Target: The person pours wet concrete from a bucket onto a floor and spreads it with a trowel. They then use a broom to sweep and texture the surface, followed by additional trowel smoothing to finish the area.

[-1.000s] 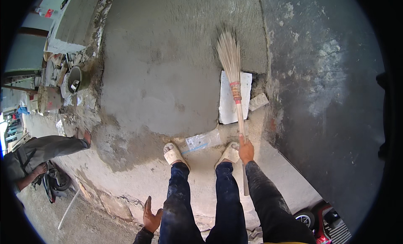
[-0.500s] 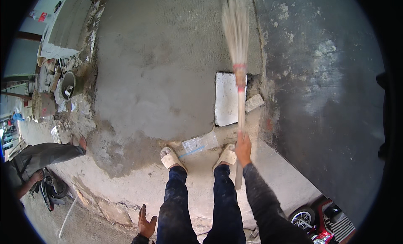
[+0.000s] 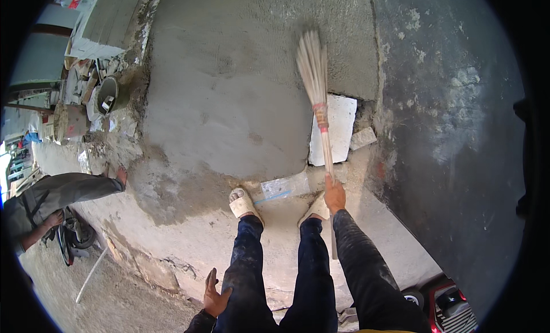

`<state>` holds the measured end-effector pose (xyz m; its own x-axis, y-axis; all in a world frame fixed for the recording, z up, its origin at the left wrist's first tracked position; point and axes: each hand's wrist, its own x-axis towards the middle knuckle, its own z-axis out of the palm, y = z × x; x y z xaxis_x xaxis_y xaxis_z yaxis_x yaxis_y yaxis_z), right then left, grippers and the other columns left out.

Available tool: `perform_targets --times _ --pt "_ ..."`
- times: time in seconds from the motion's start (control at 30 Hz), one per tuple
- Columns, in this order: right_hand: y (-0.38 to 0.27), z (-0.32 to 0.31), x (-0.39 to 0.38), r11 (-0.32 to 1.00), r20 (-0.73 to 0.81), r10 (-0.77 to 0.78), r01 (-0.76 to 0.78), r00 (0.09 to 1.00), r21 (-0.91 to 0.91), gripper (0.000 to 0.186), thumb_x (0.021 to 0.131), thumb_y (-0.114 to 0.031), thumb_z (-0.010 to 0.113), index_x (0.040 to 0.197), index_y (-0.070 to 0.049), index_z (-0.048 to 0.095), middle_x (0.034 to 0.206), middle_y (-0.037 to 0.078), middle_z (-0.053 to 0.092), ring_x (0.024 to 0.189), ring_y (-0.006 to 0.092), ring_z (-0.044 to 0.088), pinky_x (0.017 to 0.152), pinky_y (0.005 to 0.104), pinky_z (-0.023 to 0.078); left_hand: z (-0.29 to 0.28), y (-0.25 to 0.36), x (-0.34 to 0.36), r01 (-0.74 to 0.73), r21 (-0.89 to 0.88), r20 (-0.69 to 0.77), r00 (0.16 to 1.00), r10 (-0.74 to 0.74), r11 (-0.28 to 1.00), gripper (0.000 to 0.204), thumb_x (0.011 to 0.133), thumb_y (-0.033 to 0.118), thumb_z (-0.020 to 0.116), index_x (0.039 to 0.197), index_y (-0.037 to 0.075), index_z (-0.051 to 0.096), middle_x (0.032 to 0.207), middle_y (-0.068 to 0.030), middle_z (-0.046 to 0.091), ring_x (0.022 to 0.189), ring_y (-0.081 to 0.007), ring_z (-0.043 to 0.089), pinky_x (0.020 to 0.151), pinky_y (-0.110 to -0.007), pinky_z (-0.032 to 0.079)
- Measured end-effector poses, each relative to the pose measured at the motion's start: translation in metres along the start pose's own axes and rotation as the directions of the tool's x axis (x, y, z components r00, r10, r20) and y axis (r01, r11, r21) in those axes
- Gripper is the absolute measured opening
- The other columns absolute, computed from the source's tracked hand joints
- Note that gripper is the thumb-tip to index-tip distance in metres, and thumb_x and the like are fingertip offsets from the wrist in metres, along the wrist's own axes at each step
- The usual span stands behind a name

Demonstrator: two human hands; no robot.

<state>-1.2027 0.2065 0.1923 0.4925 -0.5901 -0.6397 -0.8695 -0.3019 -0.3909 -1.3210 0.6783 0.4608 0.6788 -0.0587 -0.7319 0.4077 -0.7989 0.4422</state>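
- Standing on a pale concrete ledge, a person in dark trousers and light sandals faces a wet grey cement slab
- right hand is wrapped closed around the thin handle of a straw broom, the shaft running toward 12 o'clock
- broom bristles fan out on the cement just beside a white square tile, which lies at 1 o'clock from the feet
- left hand hangs at 7 o'clock by the thigh, fingers loosely spread, holding nothing
- a clear plastic bag lies between the sandals
- at 9 o'clock another person's leg stretches across; a bucket sits at 10 o'clock
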Motion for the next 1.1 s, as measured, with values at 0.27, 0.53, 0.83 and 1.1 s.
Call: perform_targets --times 0.27,0.53,0.83,1.1 --pt "0.053 0.032 -0.089 0.998 -0.026 0.009 -0.01 1.0 -0.055 0.067 0.103 -0.061 0.044 0.109 0.002 0.065 0.102 0.034 0.069 0.099 0.0534 0.065 0.086 0.059 0.049 -0.046 -0.021 0.027 0.119 -0.105 -0.105 0.986 -0.13 0.987 0.091 0.085 0.005 0.076 0.162 0.004 0.027 0.16 -0.0251 0.037 0.141 -0.0388 0.046 0.11 -0.044 0.048" --pt "0.02 0.029 -0.172 1.0 -0.105 -0.026 0.026 0.994 -0.005 0.06 0.105 -0.054 0.047 0.1 0.003 0.064 0.092 0.033 0.068 0.091 0.0535 0.066 0.079 0.0575 0.049 -0.091 -0.085 0.043 -0.052 -0.03 -0.104 0.993 0.049 0.998 0.092 0.086 0.01 0.077 0.161 0.001 0.025 0.16 -0.0257 0.037 0.14 -0.04 0.047 0.108 -0.044 0.049" --pt "0.029 0.126 -0.172 0.989 0.001 -0.049 0.049 0.999 -0.138 0.077 0.103 -0.065 0.042 0.112 0.008 0.067 0.109 0.037 0.067 0.103 0.0557 0.063 0.094 0.0575 0.049 -0.168 -0.153 0.038 0.082 -0.07 -0.155 0.984 -0.092 0.994 0.092 0.087 0.008 0.076 0.163 0.003 0.024 0.159 -0.0272 0.037 0.139 -0.0404 0.048 0.106 -0.045 0.05" --pt "0.058 0.105 -0.219 0.979 0.084 0.158 -0.167 0.984 0.112 0.075 0.104 -0.063 0.041 0.105 0.007 0.068 0.105 0.039 0.066 0.1 0.0563 0.062 0.089 0.0594 0.048 -0.154 -0.228 -0.007 0.051 0.022 -0.072 0.996 -0.049 0.998 0.097 0.084 0.009 0.077 0.164 0.003 0.022 0.155 -0.0291 0.041 0.135 -0.0401 0.05 0.101 -0.043 0.053"
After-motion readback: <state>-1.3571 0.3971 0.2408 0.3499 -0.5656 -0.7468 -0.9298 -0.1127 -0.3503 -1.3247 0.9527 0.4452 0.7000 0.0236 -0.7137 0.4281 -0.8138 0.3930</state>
